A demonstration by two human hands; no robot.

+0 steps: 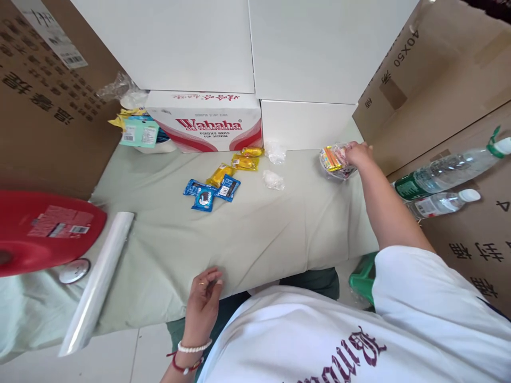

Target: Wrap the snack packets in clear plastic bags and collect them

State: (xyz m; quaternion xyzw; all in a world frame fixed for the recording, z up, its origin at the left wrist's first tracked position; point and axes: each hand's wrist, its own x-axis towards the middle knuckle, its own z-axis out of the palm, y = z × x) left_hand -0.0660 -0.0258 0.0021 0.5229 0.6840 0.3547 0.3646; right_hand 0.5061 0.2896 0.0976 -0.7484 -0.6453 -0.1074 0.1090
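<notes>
My right hand (360,155) is stretched out to the far right of the table. Its fingers are pressed together over a clear container (338,173) of small snack packets (330,158); what they grip is hidden. Near the table's front edge rests my left hand (206,296), loosely curled with its fingers apart and nothing in it. Blue snack packets (204,198) lie mid-table. Beside them, yellow snack packets (244,162) run up toward the water carton. Two crumpled clear plastic pieces (273,180) sit to their right.
A Wahaha water carton (207,127) and white boxes (307,125) line the back. At left are a red container (48,231), a round lid (74,271), a film roll (98,282) and green packs (139,133). Plastic bottles (451,167) stand right, near cardboard (439,69).
</notes>
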